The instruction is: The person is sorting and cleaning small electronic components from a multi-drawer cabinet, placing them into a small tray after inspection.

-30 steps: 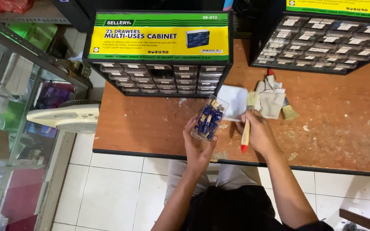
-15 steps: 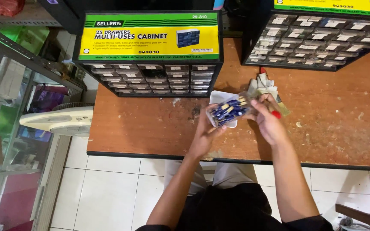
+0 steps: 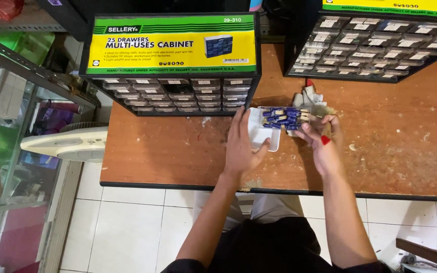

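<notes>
The drawer (image 3: pixel 285 119) lay horizontal at frame centre, pinched by the right hand (image 3: pixel 322 144); the left hand (image 3: pixel 243 146), spread, steadied a tray (image 3: pixel 261 136).

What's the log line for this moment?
left hand: on white tray | right hand: holds clear drawer of blue parts, red-tipped tool | surface: wooden table
</notes>
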